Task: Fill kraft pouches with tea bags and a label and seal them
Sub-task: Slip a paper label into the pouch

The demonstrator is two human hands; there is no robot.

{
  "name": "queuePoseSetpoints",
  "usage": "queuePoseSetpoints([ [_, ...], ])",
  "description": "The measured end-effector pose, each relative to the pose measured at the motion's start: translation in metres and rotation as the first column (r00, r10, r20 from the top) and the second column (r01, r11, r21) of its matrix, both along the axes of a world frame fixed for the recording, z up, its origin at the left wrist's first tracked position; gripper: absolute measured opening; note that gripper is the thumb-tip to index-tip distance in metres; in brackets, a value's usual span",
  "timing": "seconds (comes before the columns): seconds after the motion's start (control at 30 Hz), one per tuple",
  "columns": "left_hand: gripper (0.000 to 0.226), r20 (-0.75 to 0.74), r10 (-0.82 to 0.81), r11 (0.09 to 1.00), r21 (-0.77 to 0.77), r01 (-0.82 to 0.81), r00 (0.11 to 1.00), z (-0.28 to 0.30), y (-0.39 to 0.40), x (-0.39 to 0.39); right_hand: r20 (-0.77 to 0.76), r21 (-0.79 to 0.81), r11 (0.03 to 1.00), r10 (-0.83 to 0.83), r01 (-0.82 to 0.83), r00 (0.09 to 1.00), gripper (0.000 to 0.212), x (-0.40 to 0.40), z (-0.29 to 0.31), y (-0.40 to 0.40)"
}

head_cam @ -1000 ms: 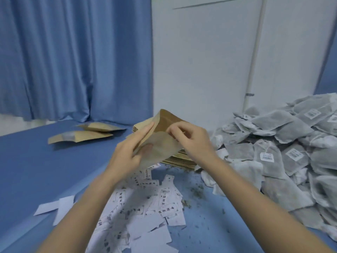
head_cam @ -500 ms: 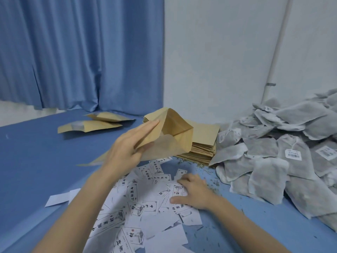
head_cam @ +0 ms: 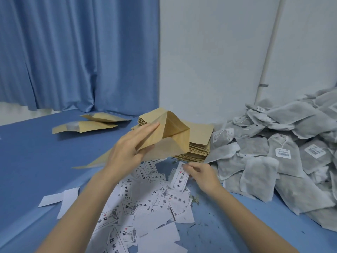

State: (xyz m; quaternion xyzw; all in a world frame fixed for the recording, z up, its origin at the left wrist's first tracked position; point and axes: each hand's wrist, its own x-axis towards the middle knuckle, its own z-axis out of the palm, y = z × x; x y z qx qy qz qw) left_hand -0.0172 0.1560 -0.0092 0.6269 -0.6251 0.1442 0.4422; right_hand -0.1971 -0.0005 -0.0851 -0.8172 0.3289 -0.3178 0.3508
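The left hand (head_cam: pixel 127 152) holds a kraft pouch (head_cam: pixel 164 139) up off the desk (head_cam: pixel 27 157). Its grip is a pinch: the fingers lie flat on the upper wall of the pouch and the thumb sits under it, so the mouth gapes open toward three o'clock, and the pale, see-through side of the pouch faces down. The pouch's far end trails blurred toward eight o'clock from the hand.

The right hand (head_cam: pixel 202 176), at four o'clock from the left one and lower, pinches one white label (head_cam: pixel 179 178) by its upper end between thumb and fingertips. The label tilts up from the pile of labels (head_cam: pixel 145 207) that spreads toward six o'clock, white slips with black print and a small red mark, some face down. Two blank slips (head_cam: pixel 60 198) lie apart at eight o'clock from the pile.

Just behind the held pouch, at one o'clock from the left hand, a stack of flat pouches (head_cam: pixel 198 143) rests on the desk. At three o'clock from it, touching its side, rises a heap of grey tea bags (head_cam: pixel 273 161) with strings and barcode tags, reaching the right edge of the view. Loose tea crumbs (head_cam: pixel 195 198) dot the blue desk between labels and tea bags.

At eleven o'clock, well apart from the hands, two more pouches (head_cam: pixel 91 125) lie overlapping on the desk. Behind them hangs a blue curtain (head_cam: pixel 73 52); a white wall (head_cam: pixel 209 61) with a thin pipe (head_cam: pixel 268 52) stands at twelve to two o'clock.
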Motion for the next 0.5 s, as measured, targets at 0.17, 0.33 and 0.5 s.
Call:
queuePoseSetpoints([
  [0.17, 0.070, 0.013, -0.019, 1.000, 0.016, 0.019, 1.000, 0.002, 0.003, -0.004, 0.232, -0.005, 0.996, -0.088, 0.092, 0.969, 0.014, -0.031, 0.029, -0.003],
  [0.33, 0.070, 0.004, -0.021, 0.999, 0.042, 0.020, 1.000, -0.004, 0.009, -0.006, 0.649, -0.003, 0.972, -0.176, 0.234, 0.740, 0.010, -0.053, 0.073, 0.009],
  [0.5, 0.072, 0.064, -0.040, 0.999, 0.036, 0.038, 0.997, -0.004, 0.007, -0.016, 0.276, -0.187, 0.944, 0.315, -0.271, 0.908, 0.013, -0.035, 0.104, 0.035],
])
